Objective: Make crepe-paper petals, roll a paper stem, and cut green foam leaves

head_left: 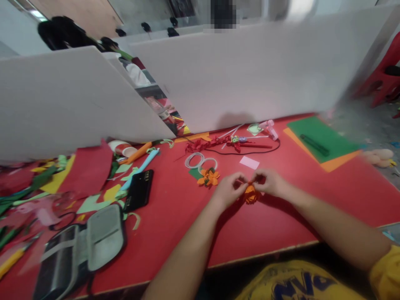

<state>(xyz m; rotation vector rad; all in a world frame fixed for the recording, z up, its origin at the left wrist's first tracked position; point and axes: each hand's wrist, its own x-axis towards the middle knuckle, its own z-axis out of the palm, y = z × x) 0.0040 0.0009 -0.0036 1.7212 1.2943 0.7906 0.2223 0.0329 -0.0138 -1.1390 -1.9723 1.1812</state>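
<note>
Between my two hands is an orange flower-like piece (251,194), low over the red table. My left hand (230,188) pinches its upper left edge with thumb and fingertips. On the other side, my right hand (269,182) pinches the top of the same piece, its fingertips almost touching those of my left hand. Left of my left hand lies a second orange flower (208,177), beside white wire rings (194,160). A small pink card (249,162) rests just beyond my hands.
Behind the hands lie a red flowered stick (254,146) and a pink glue gun (269,129) with a black cord. Green sheets (325,135) holding a black cutter are at right. A phone (139,189), open case (104,237) and scraps fill the left. White partitions (250,75) border the table (175,225).
</note>
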